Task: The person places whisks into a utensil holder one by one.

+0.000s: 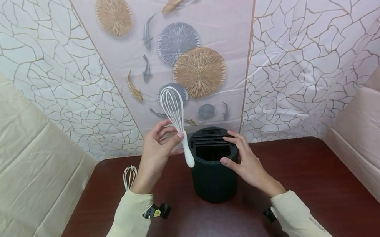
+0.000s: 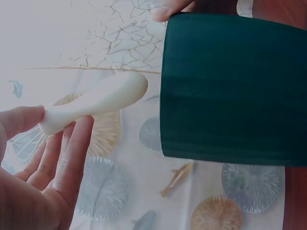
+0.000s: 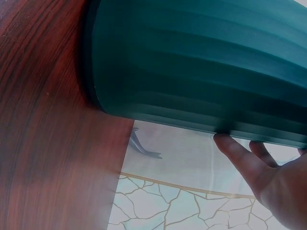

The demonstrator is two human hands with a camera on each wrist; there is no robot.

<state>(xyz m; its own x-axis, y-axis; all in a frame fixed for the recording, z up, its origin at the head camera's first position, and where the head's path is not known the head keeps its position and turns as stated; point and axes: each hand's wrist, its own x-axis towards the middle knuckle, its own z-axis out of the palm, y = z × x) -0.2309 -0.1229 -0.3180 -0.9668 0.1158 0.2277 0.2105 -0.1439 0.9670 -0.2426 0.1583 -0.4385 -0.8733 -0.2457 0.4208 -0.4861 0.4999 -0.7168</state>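
In the head view my left hand (image 1: 156,149) pinches a white whisk (image 1: 187,153) near the top of its handle, wire loops up and handle end down. The left wrist view shows the whisk's handle (image 2: 110,96) between thumb and fingers, its end pointing at the holder's rim. A dark green round utensil holder (image 1: 215,181) with a slotted black top stands upright on the table, just right of the whisk. My right hand (image 1: 248,166) holds this holder at its right rim, thumb at the front and fingers over the top edge. Fingertips meet its ribbed side in the right wrist view.
A second, smaller whisk (image 1: 130,177) shows behind my left wrist, its lower part hidden by the arm. The dark red wooden table (image 1: 205,229) ends at a patterned cloth backdrop (image 1: 309,63). Beige cloth walls (image 1: 14,164) slope up on both sides.
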